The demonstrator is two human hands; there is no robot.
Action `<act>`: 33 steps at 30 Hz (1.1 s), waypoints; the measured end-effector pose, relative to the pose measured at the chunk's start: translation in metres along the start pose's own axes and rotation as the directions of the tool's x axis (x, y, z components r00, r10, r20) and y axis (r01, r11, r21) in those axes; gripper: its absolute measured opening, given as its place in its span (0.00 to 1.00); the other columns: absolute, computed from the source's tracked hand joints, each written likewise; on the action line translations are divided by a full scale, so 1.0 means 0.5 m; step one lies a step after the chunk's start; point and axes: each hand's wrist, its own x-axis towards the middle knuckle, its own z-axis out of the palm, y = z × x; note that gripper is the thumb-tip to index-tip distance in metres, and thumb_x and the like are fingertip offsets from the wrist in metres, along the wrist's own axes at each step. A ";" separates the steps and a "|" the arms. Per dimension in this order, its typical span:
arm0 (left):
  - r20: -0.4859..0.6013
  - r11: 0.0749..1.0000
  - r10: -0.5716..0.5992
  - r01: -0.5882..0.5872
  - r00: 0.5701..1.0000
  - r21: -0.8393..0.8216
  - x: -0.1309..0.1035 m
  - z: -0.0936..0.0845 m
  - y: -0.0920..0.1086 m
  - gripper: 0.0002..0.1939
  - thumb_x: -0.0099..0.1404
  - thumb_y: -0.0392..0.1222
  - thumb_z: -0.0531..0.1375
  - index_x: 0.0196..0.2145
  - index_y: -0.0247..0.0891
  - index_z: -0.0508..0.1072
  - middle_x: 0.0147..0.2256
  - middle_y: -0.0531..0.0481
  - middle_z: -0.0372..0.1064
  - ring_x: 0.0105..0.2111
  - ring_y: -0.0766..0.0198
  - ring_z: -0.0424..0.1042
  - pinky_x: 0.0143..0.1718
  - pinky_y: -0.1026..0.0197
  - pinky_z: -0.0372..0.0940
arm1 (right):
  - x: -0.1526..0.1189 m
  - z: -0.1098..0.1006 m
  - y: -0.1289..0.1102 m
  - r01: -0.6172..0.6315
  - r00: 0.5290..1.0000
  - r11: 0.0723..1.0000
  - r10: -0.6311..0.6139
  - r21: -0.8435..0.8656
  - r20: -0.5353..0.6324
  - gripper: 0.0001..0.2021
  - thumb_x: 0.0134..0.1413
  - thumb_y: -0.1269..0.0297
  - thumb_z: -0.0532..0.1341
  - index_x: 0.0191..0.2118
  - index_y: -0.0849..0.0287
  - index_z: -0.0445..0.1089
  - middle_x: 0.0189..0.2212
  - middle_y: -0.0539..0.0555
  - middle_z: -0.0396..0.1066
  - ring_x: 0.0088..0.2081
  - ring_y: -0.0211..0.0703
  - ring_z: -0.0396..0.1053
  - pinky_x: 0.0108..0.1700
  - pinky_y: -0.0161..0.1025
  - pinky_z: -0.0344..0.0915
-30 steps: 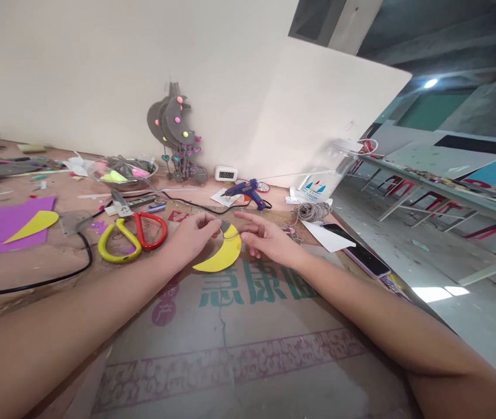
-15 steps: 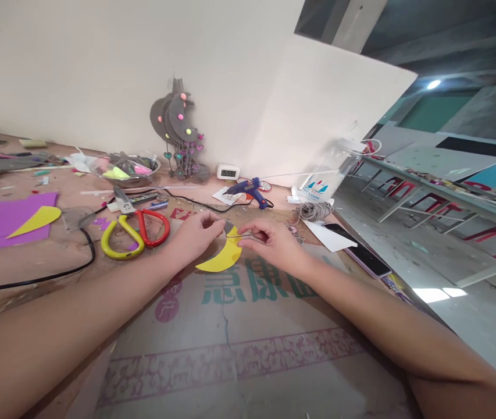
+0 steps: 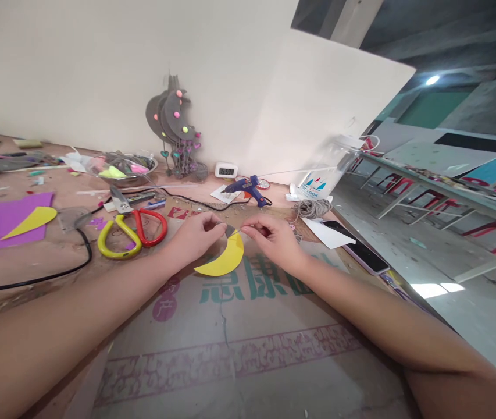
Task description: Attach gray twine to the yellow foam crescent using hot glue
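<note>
A yellow crescent (image 3: 227, 259) with a grey patch at its upper tip lies between my hands, over a printed cardboard sheet (image 3: 248, 326). My left hand (image 3: 199, 237) is closed in a pinch at the crescent's tip; its fingertips hide what exactly they grip. Thumb and forefinger of my right hand (image 3: 273, 240) pinch a thin grey string (image 3: 236, 231) that runs toward the tip. To the left lie scissors (image 3: 150, 228) with one yellow and one red handle.
A blue glue gun (image 3: 248, 187) rests behind my hands near a small digital clock (image 3: 225, 170). Grey yarn (image 3: 313, 208), white paper (image 3: 328, 234) and a phone (image 3: 361, 250) are at the right. Purple sheets (image 3: 7, 224) lie left; grey crescent ornaments (image 3: 173, 119) stand by the wall.
My right hand's fingers have closed into a tighter pinch on the string, slightly higher than before. The crescent stays almost where it was; the whole view has shifted slightly.
</note>
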 end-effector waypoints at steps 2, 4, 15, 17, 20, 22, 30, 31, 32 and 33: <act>-0.010 1.000 -0.001 0.001 1.000 -0.011 0.002 0.000 -0.003 0.09 0.55 0.47 0.57 0.24 0.39 0.69 0.26 0.53 0.69 0.27 0.64 0.65 0.29 0.64 0.57 | 0.003 -0.003 0.011 0.031 0.999 1.000 -0.031 -0.005 0.036 0.09 0.56 0.59 0.56 0.33 0.57 0.70 0.27 0.51 0.69 0.26 0.36 0.61 0.29 0.34 0.57; -0.010 1.000 -0.008 0.008 1.000 -0.019 0.004 -0.001 -0.006 0.09 0.55 0.47 0.57 0.24 0.39 0.69 0.26 0.54 0.69 0.27 0.65 0.65 0.29 0.64 0.58 | 0.005 -0.006 0.021 0.075 0.994 0.997 -0.073 -0.025 0.081 0.09 0.57 0.61 0.55 0.32 0.58 0.70 0.26 0.51 0.68 0.27 0.37 0.61 0.30 0.35 0.57; -0.008 0.995 -0.048 0.047 0.999 -0.084 0.006 -0.002 -0.002 0.09 0.55 0.47 0.58 0.26 0.39 0.72 0.26 0.53 0.73 0.28 0.64 0.68 0.33 0.65 0.60 | 0.007 0.002 0.034 0.028 0.988 0.999 -0.022 -0.034 0.151 0.09 0.57 0.61 0.55 0.34 0.59 0.70 0.27 0.51 0.69 0.27 0.36 0.62 0.30 0.34 0.57; -0.008 0.994 -0.052 0.051 0.999 -0.099 0.007 -0.003 0.000 0.09 0.55 0.47 0.58 0.26 0.39 0.72 0.26 0.53 0.72 0.28 0.65 0.68 0.33 0.65 0.60 | 0.007 0.005 0.033 -0.008 0.984 1.000 0.010 -0.011 0.176 0.10 0.57 0.62 0.55 0.35 0.59 0.71 0.28 0.51 0.71 0.28 0.37 0.64 0.31 0.34 0.58; 0.005 0.995 -0.037 0.037 0.999 -0.095 0.008 -0.003 0.000 0.11 0.56 0.48 0.57 0.25 0.38 0.72 0.25 0.53 0.71 0.26 0.66 0.66 0.31 0.65 0.59 | 0.007 0.008 0.029 -0.045 0.977 0.998 0.038 0.032 0.209 0.10 0.57 0.62 0.54 0.34 0.59 0.71 0.29 0.51 0.72 0.30 0.37 0.65 0.32 0.33 0.58; 0.013 0.996 -0.024 0.025 1.000 -0.087 0.008 -0.003 -0.003 0.13 0.56 0.51 0.57 0.25 0.38 0.72 0.24 0.53 0.71 0.24 0.67 0.65 0.28 0.65 0.59 | 0.006 0.008 0.025 -0.059 0.972 0.998 0.049 0.034 0.231 0.11 0.57 0.61 0.54 0.33 0.59 0.71 0.28 0.51 0.71 0.29 0.36 0.65 0.31 0.33 0.58; 0.047 0.999 -0.046 0.046 0.998 0.011 0.001 -0.006 -0.001 0.17 0.55 0.55 0.57 0.28 0.36 0.74 0.21 0.53 0.69 0.18 0.69 0.60 0.21 0.66 0.54 | 0.006 0.006 0.027 -0.012 0.980 1.000 0.012 0.000 0.198 0.10 0.57 0.62 0.55 0.31 0.61 0.70 0.25 0.49 0.68 0.26 0.34 0.61 0.30 0.32 0.55; 0.055 0.998 -0.061 0.060 0.997 0.024 0.000 -0.007 0.002 0.18 0.55 0.55 0.57 0.28 0.36 0.73 0.20 0.53 0.68 0.17 0.70 0.59 0.20 0.66 0.53 | 0.006 0.006 0.029 -0.004 0.983 1.000 0.006 -0.014 0.183 0.10 0.57 0.62 0.55 0.31 0.61 0.70 0.24 0.49 0.68 0.26 0.34 0.61 0.30 0.32 0.55; 0.059 0.997 -0.073 0.071 0.996 0.035 -0.001 -0.007 0.004 0.17 0.55 0.55 0.57 0.27 0.36 0.73 0.19 0.54 0.67 0.16 0.71 0.58 0.19 0.66 0.52 | 0.007 0.006 0.031 0.002 0.985 1.000 0.002 -0.023 0.171 0.10 0.57 0.62 0.55 0.31 0.61 0.69 0.24 0.50 0.68 0.26 0.34 0.61 0.30 0.32 0.54; 0.060 0.996 -0.082 0.080 0.995 0.042 -0.002 -0.007 0.006 0.17 0.55 0.54 0.57 0.27 0.36 0.73 0.19 0.54 0.67 0.15 0.71 0.57 0.19 0.66 0.52 | 0.007 0.006 0.032 0.006 0.986 1.000 -0.001 -0.029 0.165 0.10 0.57 0.62 0.55 0.30 0.61 0.69 0.24 0.50 0.68 0.27 0.35 0.61 0.30 0.33 0.54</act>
